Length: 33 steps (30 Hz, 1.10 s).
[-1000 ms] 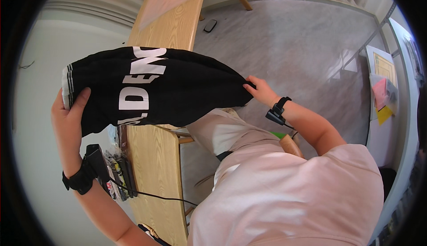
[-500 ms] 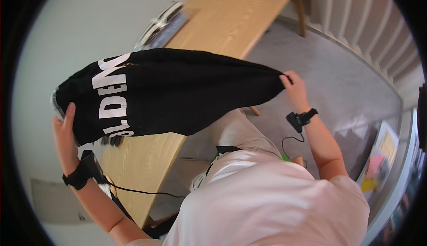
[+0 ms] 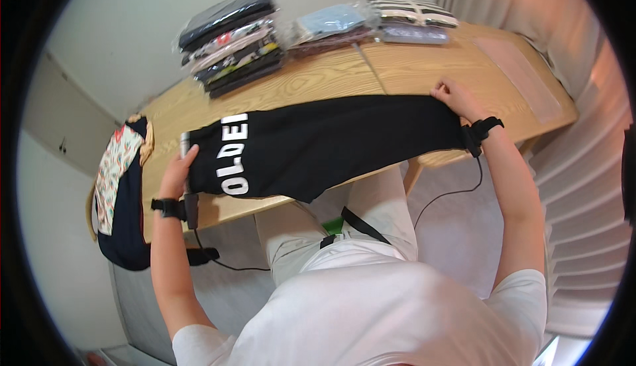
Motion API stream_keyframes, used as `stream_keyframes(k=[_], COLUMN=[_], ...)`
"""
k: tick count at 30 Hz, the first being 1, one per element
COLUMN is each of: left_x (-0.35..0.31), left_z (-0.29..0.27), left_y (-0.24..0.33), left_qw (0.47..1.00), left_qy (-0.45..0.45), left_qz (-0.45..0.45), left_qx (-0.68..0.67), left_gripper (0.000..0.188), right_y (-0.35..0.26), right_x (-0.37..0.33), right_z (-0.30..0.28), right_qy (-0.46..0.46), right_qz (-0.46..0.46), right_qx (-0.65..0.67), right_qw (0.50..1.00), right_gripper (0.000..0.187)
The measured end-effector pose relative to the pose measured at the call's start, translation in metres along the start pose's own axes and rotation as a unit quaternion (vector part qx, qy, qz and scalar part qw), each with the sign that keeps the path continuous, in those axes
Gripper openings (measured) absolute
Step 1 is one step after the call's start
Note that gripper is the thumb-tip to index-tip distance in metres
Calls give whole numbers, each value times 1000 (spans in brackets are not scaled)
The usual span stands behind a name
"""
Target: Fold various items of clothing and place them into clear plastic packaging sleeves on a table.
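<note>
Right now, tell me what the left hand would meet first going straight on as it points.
Beyond the black garment it holds, the left hand would probably meet the stack of bagged clothes on the table first, though the hand's height is unclear.

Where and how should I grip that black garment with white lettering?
Probably by the short ends, from left and right, thumbs on top: the black garment stretches lengthwise between left hand and right hand, its cloth long and pliant.

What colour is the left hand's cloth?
The cloth is mostly black with white letters, best in the head view.
</note>
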State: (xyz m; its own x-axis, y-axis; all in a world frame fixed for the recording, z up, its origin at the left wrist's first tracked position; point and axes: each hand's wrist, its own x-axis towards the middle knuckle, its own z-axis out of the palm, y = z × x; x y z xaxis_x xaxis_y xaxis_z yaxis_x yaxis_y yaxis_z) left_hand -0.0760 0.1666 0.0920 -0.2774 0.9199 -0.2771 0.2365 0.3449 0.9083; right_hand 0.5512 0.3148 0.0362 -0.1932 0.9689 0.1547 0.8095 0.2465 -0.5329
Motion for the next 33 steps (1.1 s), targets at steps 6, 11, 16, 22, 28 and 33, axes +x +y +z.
stream_keyframes(k=[6,11,16,22,28,33], left_x=[14,-8,24,3,-69,-66], left_z=[-7,50,88,116,181,207], left_y=[-51,10,-15,-8,-10,-37], left_qw=[934,904,833,804,796,782], left_qy=[128,-55,-158,-54,-58,8], left_qz=[194,311,262,240,478,491], left_qx=[270,287,461,541,367,383], left_gripper=[56,43,60,66,53,39], right_y=[27,-11,11,18,-162,-197], right_x=[17,-22,-29,-30,-99,-116], right_z=[13,1,35,32,67,129], right_qy=[-112,-108,55,129,94,33], right_qz=[169,214,121,202,-58,-253], right_qx=[53,23,27,-1,172,144], right_qw=[978,971,991,971,979,956], right_gripper=[45,52,40,40,9,28])
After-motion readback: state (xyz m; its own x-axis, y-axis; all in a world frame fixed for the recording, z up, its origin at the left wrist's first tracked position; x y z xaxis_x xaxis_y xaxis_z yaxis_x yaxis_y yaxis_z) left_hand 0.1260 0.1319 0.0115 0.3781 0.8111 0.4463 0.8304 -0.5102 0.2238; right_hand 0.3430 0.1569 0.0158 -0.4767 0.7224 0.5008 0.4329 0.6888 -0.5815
